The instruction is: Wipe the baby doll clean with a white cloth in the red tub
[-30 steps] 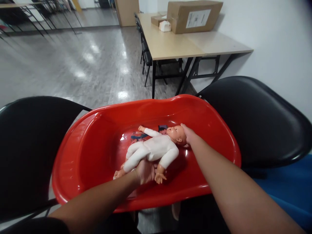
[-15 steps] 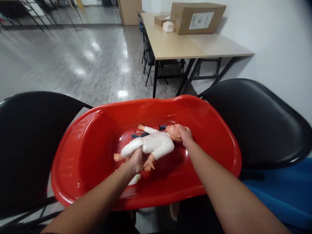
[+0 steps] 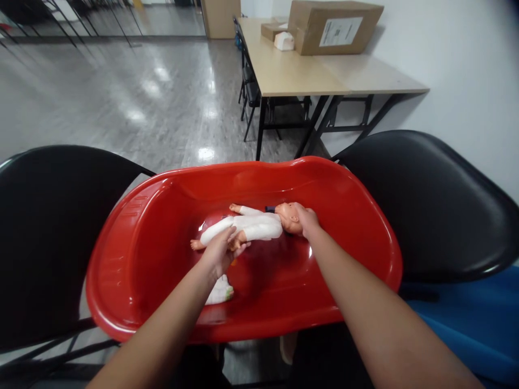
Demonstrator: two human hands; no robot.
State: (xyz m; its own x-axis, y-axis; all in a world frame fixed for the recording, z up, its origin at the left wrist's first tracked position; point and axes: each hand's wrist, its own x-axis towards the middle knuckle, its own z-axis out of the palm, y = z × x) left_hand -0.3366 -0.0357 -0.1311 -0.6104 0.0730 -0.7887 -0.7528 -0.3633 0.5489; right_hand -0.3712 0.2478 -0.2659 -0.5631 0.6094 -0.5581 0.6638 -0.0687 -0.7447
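A baby doll in a white body lies on its back in a red plastic tub, its head to the right and its feet to the left. My right hand cups the crown of the doll's head. At the doll's hip, my left hand has thumb and fingers around the doll's near hand, which lies against its side. Part of the doll's near leg is hidden behind my left hand. Below my left wrist lies a small white item with green marks, partly covered by my forearm.
Black chairs flank the tub on both sides. Beyond it stands a wooden-topped table with a large cardboard box against the wall. Something blue is at the lower right.
The doll's near arm has swung in from pointing toward me to lying along its body. My left hand has shifted slightly up, from the leg to that arm's hand. My right hand stays at the head.
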